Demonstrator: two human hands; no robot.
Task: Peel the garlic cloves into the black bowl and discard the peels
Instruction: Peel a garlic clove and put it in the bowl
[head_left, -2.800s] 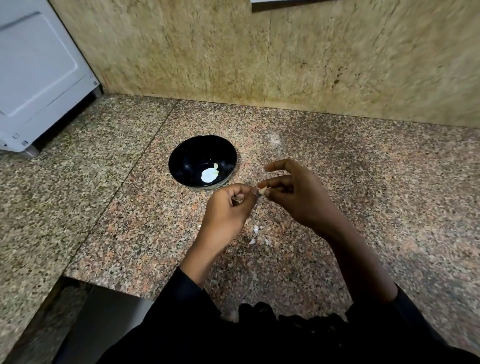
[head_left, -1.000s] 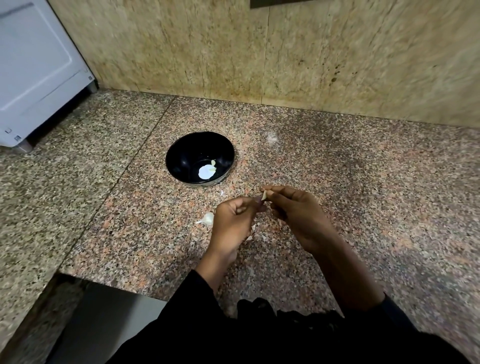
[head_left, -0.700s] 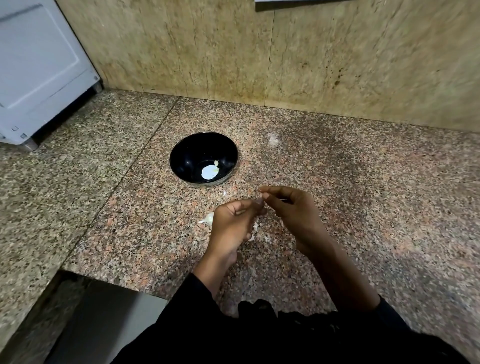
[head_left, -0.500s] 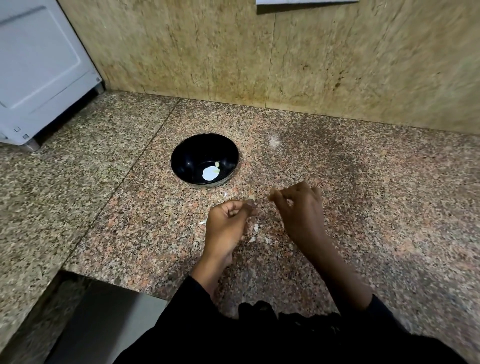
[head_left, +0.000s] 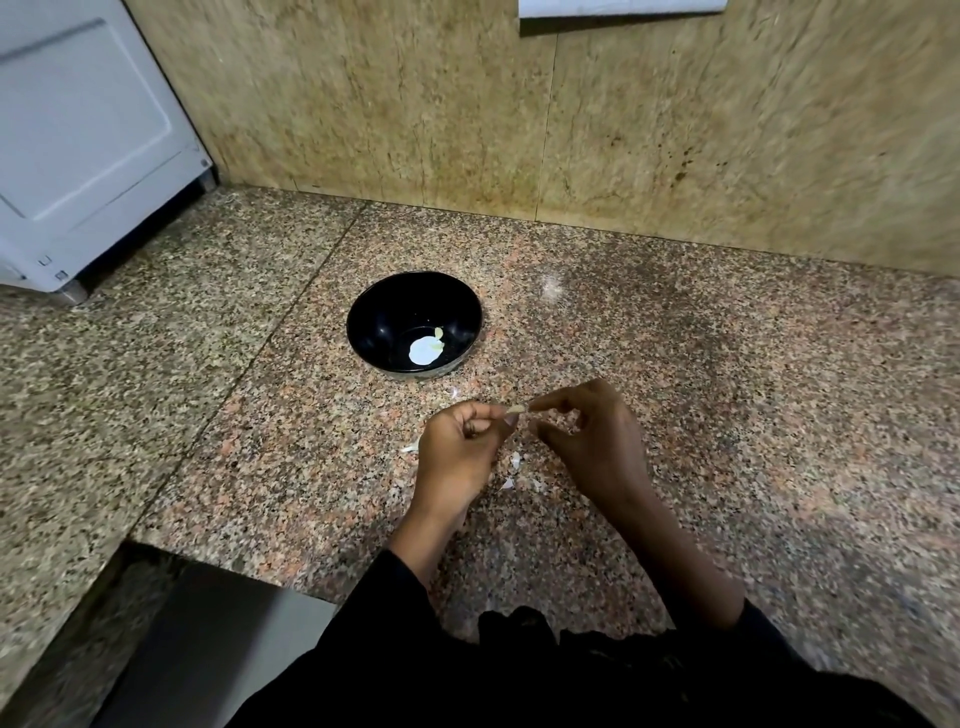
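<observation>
A black bowl (head_left: 374, 317) stands on the granite counter with a small pale garlic piece (head_left: 439, 332) inside beside a bright white spot on its bottom. Just in front of the bowl, my left hand (head_left: 457, 457) pinches a small garlic clove (head_left: 515, 409) at its fingertips. My right hand (head_left: 592, 441) meets it from the right, its thumb and forefinger pinching the clove's other end. Thin white peel scraps (head_left: 514, 460) lie on the counter under and between my hands, and another scrap (head_left: 410, 448) peeks out left of my left hand.
A white appliance (head_left: 78, 140) stands at the far left on the counter. A stone wall (head_left: 571, 130) backs the counter. The counter's front edge steps back at the lower left (head_left: 208, 561), above a dark gap.
My hands came apart for a moment half a second ago and have met again on the clove. Earlier a larger white piece lay left of my left hand; only its tip shows now.
</observation>
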